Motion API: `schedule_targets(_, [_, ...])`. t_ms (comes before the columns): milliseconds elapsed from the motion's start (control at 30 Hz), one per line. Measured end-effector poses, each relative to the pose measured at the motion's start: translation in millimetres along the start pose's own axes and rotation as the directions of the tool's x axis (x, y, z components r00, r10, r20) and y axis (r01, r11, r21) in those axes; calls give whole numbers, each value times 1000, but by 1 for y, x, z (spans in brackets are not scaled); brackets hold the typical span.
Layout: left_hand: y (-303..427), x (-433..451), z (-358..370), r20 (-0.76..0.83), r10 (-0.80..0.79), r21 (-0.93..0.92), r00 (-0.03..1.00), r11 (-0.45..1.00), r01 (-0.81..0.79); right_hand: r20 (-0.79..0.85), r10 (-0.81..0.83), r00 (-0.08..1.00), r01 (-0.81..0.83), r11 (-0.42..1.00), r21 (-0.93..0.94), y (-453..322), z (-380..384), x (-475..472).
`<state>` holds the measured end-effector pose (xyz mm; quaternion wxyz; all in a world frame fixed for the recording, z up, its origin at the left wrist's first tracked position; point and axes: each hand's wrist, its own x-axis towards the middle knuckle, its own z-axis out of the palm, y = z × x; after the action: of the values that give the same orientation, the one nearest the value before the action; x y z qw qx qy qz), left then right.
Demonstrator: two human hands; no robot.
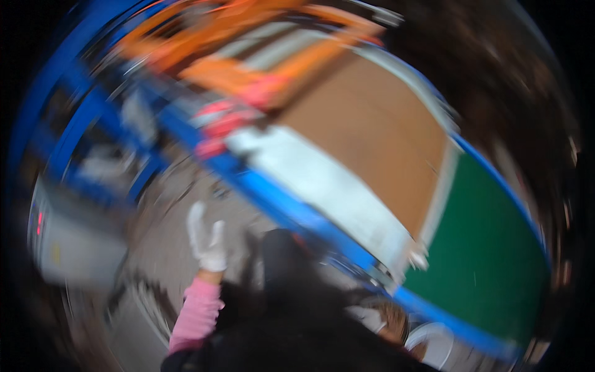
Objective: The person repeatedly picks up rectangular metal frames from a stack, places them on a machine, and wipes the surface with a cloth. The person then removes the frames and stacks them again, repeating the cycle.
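Note:
In a white glove below a pink sleeve, my left hand is raised over the floor with its fingers apart, holding nothing. My right hand, also white-gloved, is low beside my dark clothing, blurred and partly hidden; whether it grips anything is unclear. Before me stands a blue-framed machine table. A large brown sheet or panel lies on it, bordered by pale strips. Over the far end of the sheet stands an orange frame with red parts. Neither hand touches the sheet.
A green belt or surface continues to the right, edged in blue. At the left is a grey box with a lit red display. A white bucket stands at lower right, near a brown bristly thing. Motion blurs much of the view.

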<state>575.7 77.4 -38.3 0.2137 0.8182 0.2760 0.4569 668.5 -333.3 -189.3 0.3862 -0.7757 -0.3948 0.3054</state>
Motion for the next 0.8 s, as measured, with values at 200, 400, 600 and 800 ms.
schedule_targets(200, [-45,-64,-183,-493,-179,427,852,803,416,136,-357,924,351,934,66,-149,45,155])
schedule_targets(400, [29,-215,-401,-912,46,390,408,413,823,656,-493,571,573,812,112,-316,144,212])
schedule_targets(600, [168,-403,-498,-839,454,-177,-299,292,940,828,-546,-130,733,509,451,-486,308,130])
schedule_targets(800, [195,-585,-509,-543,-197,-287,-816,957,-40,776,-412,-477,536,564,628,-559,471,-19])
